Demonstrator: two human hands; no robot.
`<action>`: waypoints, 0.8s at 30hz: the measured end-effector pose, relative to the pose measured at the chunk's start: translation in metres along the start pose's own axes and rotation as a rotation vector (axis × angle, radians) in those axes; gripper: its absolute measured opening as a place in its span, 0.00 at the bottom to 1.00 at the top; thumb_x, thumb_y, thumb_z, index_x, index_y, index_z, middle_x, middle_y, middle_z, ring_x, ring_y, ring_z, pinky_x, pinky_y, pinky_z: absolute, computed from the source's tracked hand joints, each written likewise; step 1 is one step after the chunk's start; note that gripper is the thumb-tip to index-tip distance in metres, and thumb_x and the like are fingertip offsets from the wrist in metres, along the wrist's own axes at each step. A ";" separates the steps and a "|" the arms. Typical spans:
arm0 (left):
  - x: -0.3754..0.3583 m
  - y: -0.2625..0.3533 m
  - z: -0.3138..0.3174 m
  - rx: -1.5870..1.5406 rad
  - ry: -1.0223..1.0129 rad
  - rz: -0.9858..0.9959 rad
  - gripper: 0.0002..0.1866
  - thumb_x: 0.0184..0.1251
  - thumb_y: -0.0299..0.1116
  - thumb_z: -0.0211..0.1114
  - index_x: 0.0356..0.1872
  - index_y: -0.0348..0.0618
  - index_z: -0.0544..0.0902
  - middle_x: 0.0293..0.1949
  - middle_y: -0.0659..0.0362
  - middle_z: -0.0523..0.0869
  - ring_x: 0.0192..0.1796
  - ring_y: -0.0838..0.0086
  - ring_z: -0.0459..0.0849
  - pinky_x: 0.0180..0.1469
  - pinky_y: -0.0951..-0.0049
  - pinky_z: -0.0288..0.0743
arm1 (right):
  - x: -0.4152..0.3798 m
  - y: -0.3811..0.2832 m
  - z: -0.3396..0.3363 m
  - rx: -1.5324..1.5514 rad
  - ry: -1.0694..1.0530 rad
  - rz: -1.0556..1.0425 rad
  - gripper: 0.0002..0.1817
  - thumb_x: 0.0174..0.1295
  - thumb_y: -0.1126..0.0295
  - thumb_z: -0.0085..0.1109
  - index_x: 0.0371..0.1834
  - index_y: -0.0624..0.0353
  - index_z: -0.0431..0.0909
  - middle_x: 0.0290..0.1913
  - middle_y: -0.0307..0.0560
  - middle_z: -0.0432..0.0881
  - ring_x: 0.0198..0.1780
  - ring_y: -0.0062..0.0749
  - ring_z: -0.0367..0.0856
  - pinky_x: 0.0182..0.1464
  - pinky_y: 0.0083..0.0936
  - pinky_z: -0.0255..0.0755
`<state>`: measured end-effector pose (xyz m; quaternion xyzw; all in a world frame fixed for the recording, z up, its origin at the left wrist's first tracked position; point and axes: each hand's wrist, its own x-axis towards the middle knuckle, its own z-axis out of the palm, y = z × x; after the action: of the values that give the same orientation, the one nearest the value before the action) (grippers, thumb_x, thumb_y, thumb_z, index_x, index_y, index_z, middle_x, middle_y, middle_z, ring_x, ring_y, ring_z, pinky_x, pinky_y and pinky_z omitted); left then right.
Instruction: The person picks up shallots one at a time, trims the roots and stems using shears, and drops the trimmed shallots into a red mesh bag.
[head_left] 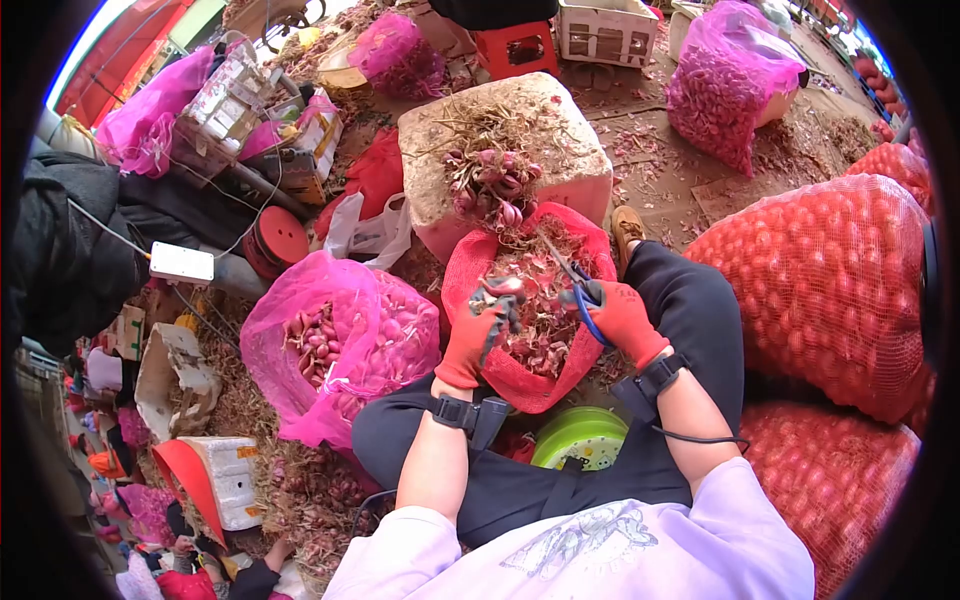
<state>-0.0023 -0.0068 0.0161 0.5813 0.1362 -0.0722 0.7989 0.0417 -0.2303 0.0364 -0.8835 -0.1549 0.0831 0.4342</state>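
Observation:
My left hand (478, 340), in a red glove with dark fingers, is closed around a shallot (503, 286). My right hand (625, 318), gloved the same way, grips scissors (588, 318) with blue handles, their blades pointing up and left. Both hands are over a red mesh bag (462, 272) whose rolled rim stands around trimmed stalks and skins. Behind it, a bunch of shallots with dry stalks (492, 180) lies on a foam block (570, 150). A pink mesh bag (262, 330) of shallots stands left of my left hand.
Full red mesh sacks (820, 280) are stacked at my right. A green round stool (545, 445) shows between my legs. Another pink bag (715, 105) stands at the back right. A red crate (515, 52) and white crate (607, 35) stand behind. Other people are at lower left.

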 end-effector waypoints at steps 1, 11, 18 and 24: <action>-0.001 0.000 0.004 -0.014 -0.024 -0.025 0.14 0.69 0.33 0.56 0.52 0.41 0.78 0.27 0.66 0.79 0.17 0.87 0.67 0.18 0.85 0.59 | 0.002 -0.004 -0.002 0.269 -0.086 0.016 0.14 0.57 0.67 0.63 0.45 0.60 0.82 0.35 0.45 0.86 0.35 0.24 0.83 0.42 0.22 0.73; 0.011 -0.032 -0.016 -0.246 -0.097 -0.066 0.13 0.70 0.39 0.52 0.41 0.40 0.78 0.26 0.63 0.79 0.23 0.81 0.74 0.25 0.78 0.70 | 0.013 0.003 0.025 1.262 -0.459 0.186 0.18 0.60 0.66 0.61 0.52 0.63 0.74 0.41 0.40 0.81 0.38 0.24 0.80 0.44 0.24 0.76; 0.010 -0.040 -0.019 -0.077 0.000 -0.149 0.09 0.70 0.39 0.56 0.41 0.46 0.78 0.27 0.64 0.81 0.19 0.83 0.73 0.22 0.80 0.70 | 0.005 -0.014 0.012 1.235 -0.272 0.437 0.15 0.64 0.61 0.56 0.47 0.59 0.75 0.39 0.45 0.81 0.33 0.29 0.80 0.33 0.25 0.75; 0.031 -0.123 -0.013 0.029 -0.026 -0.094 0.13 0.69 0.42 0.54 0.42 0.43 0.79 0.28 0.63 0.80 0.27 0.77 0.79 0.27 0.76 0.71 | 0.033 -0.132 0.031 1.088 -0.560 0.162 0.12 0.63 0.63 0.57 0.40 0.61 0.73 0.30 0.37 0.75 0.28 0.21 0.72 0.30 0.17 0.69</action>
<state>-0.0080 -0.0320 -0.1083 0.5847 0.1517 -0.1191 0.7880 0.0369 -0.1199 0.1219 -0.4891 -0.1309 0.4115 0.7578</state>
